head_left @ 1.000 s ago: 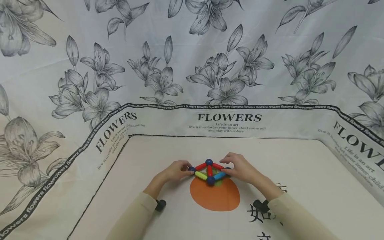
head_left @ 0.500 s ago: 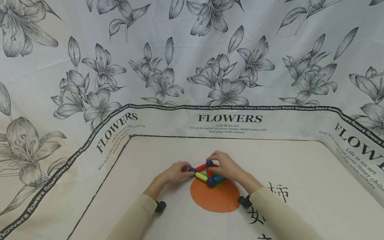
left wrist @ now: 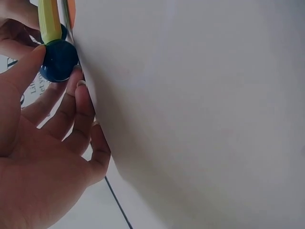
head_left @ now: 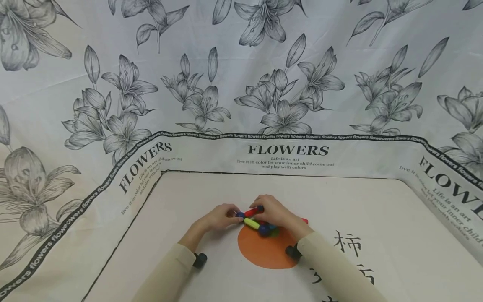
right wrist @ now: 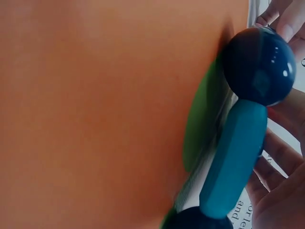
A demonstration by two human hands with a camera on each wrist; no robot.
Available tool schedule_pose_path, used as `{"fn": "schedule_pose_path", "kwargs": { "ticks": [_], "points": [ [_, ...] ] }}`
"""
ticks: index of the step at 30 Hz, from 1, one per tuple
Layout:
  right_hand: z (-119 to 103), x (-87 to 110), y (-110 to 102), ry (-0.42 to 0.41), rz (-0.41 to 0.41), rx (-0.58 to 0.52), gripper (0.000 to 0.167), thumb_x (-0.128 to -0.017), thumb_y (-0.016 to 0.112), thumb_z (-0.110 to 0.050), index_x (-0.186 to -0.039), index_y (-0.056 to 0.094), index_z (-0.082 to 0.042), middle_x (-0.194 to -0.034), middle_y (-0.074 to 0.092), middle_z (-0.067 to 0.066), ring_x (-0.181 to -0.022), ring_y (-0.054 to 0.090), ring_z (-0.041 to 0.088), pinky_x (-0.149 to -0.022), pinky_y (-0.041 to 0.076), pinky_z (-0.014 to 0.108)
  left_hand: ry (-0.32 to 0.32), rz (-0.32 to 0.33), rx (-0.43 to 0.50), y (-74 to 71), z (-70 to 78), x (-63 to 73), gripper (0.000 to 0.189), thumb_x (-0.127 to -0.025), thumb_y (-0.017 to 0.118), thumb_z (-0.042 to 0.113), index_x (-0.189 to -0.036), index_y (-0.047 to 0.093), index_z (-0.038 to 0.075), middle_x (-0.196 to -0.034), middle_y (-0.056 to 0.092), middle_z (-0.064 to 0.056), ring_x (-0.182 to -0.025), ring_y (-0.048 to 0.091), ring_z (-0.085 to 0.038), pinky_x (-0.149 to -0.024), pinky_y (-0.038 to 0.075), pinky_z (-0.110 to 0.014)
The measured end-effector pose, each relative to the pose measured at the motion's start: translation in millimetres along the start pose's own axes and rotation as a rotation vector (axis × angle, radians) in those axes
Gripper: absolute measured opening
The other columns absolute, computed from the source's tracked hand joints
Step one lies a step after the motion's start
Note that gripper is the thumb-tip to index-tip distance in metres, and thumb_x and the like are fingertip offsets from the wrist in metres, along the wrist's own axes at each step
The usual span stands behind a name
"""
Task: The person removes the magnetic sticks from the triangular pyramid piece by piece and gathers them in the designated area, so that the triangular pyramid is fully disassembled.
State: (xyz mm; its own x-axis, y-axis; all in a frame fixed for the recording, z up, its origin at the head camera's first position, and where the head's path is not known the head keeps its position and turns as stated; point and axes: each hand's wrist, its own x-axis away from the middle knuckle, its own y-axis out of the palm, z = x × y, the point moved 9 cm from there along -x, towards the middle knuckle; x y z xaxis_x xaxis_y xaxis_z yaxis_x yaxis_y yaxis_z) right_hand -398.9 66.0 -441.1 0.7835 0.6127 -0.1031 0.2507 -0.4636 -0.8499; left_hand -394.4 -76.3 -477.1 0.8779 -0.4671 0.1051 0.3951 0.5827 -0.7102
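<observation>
Magnetic rods and dark blue balls form a joined frame in the head view. My left hand [head_left: 220,217] pinches its left ball [left wrist: 59,61] between thumb and fingertips. From that ball a yellow-green rod [head_left: 251,223] runs to the front ball [head_left: 264,229], and a red rod [head_left: 253,211] runs to the back ball [head_left: 260,208]. My right hand [head_left: 274,212] grips the back ball at the red rod's end. In the right wrist view, a blue rod [right wrist: 233,157] joins the large near ball [right wrist: 259,67] to another. Much of the frame's right side is hidden behind my right hand.
The frame lies over an orange persimmon print [head_left: 264,251] on the pale tabletop cloth [head_left: 196,188]. A red rod end [head_left: 305,220] shows beyond my right wrist. Black printed characters [head_left: 347,242] lie to the right. A flower-patterned curtain [head_left: 211,151] rises behind.
My right hand has moved left from the right ball to the back ball. A red rod end now sticks out right of my wrist. My left hand stays on the left ball.
</observation>
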Motion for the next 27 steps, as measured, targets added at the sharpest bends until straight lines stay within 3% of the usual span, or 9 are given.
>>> {"fn": "schedule_pose_path", "kwargs": {
  "ticks": [13,27],
  "points": [
    [8,-10.5,10,0.07,-0.039,-0.023,0.021,-0.091,0.079,-0.015,-0.111,0.079,-0.009,-0.097,0.068,0.001,-0.091,0.058,0.018,-0.085,0.053,0.033,-0.01,0.005,0.037,1.0,-0.2,-1.4,0.026,-0.097,0.072,0.033,-0.116,0.071,0.015,-0.095,0.064,0.0,-0.09,0.057,-0.019,-0.079,0.048,-0.034],
    [1,-12.0,9,0.109,-0.046,-0.017,0.015,-0.09,0.078,-0.01,-0.105,0.081,-0.008,-0.094,0.066,0.002,-0.088,0.054,0.019,-0.084,0.052,0.037,-0.024,0.015,0.033,-0.9,-0.9,1.8,0.024,-0.097,0.072,0.033,-0.113,0.071,0.016,-0.098,0.066,0.0,-0.093,0.058,-0.02,-0.083,0.05,-0.037]
  ]
}}
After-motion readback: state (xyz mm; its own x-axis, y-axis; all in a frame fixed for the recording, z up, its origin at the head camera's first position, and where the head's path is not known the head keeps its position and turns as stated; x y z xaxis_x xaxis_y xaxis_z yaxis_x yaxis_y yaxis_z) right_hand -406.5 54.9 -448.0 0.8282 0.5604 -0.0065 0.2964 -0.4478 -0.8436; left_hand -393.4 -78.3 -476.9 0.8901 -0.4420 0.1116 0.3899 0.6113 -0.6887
